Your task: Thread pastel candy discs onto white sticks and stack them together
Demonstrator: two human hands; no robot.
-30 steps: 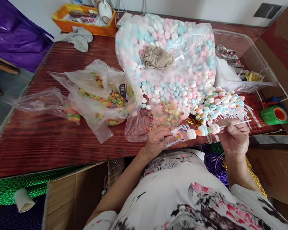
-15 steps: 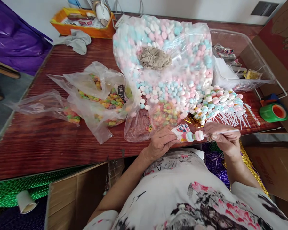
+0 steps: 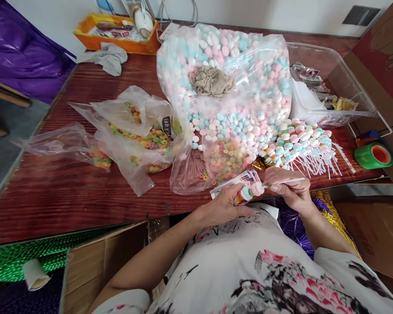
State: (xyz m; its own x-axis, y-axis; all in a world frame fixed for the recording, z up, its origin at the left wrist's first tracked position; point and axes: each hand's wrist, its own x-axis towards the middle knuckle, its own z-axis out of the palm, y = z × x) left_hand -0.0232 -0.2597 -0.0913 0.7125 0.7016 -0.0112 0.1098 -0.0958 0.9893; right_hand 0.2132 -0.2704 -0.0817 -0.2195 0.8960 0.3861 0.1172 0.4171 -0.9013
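My right hand [image 3: 290,188] pinches a thin white stick [image 3: 296,179] over the table's front edge. Threaded on it are a pink marshmallow [image 3: 257,188], a blue marshmallow [image 3: 246,193] and a small green piece between them. My left hand [image 3: 227,207] is curled round the skewer's far end, thumb stretched along below. Its fingers close on a small printed bag [image 3: 240,199] with red and yellow colours, partly hidden by the hand. Behind the fingers lie more printed bags [image 3: 237,181] at the table edge. Finished-looking marshmallow skewers [image 3: 301,135] are piled beyond my right hand.
A large clear bag of marshmallows [image 3: 222,48] with a brown cloth [image 3: 213,81] fills the middle. Left of it are bags of cereal rings [image 3: 155,139] and an orange box [image 3: 91,41]. A clear bin [image 3: 343,65] and green tape [image 3: 363,156] stand right.
My right hand has moved left with the skewer, bringing the marshmallows against my left hand. My left hand has turned, its thumb now reaching below the marshmallows, and more of the printed bags shows.
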